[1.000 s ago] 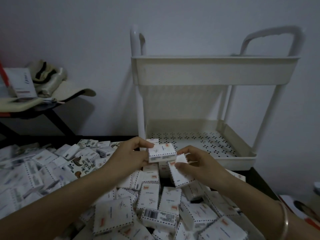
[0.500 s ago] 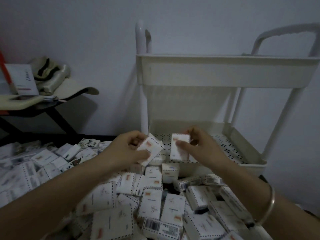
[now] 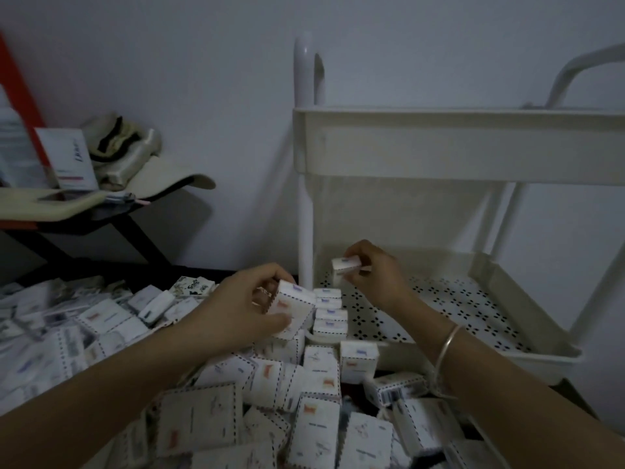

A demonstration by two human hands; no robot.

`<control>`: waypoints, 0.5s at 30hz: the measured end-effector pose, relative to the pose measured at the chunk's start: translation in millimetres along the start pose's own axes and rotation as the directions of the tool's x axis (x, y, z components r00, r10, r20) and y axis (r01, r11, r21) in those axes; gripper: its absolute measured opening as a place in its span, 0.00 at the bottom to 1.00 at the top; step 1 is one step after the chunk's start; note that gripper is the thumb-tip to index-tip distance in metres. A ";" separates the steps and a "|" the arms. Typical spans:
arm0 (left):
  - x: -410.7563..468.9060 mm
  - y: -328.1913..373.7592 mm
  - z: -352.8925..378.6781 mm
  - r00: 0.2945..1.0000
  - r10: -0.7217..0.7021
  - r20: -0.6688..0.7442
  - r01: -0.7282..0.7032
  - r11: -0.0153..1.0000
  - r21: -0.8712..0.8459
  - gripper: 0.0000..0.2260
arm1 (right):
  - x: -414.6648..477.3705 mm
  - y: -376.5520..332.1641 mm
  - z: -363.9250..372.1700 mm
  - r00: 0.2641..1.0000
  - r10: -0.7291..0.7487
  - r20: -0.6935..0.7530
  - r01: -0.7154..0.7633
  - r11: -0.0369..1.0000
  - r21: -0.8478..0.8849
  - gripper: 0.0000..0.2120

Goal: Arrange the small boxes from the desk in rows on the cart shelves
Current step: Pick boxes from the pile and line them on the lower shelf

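Several small white boxes with dashed borders lie heaped on the dark desk (image 3: 209, 270); one of the heap (image 3: 316, 426) is near the front. My left hand (image 3: 243, 308) grips one small box (image 3: 292, 304) at the left edge of the cart's lower shelf (image 3: 449, 309). My right hand (image 3: 375, 272) pinches another small box (image 3: 345, 265) above the shelf's left rear corner. A short row of boxes (image 3: 329, 316) stands along the left side of that perforated shelf.
The white cart's upper tray (image 3: 456, 140) overhangs the lower shelf, with posts (image 3: 304, 204) at the left and right. A side table (image 3: 84, 214) at the left holds a card, fabric and papers. A wall stands behind.
Both hands have moved forward from the heap to the cart, each carrying a box. My right hand has reached over the lower shelf; the view has shifted towards the cart.
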State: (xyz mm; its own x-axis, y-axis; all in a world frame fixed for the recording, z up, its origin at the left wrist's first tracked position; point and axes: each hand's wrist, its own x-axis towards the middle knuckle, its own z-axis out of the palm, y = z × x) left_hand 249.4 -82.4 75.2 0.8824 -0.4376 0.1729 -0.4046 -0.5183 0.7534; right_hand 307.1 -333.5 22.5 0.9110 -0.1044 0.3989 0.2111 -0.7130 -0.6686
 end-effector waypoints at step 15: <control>15.7 70.0 28.9 0.890 0.456 -0.004 -0.358 0.703 0.614 0.15 | -16.4 2.1 13.8 0.861 0.340 0.379 -0.487 0.766 0.419 0.16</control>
State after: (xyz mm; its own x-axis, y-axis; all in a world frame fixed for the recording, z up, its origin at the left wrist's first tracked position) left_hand 228.0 -146.8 112.4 0.6018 -0.6229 0.4999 -0.7477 -0.6593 0.0785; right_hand 297.5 -323.8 5.9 0.9901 -0.0701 -0.1219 -0.1338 -0.2044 -0.9697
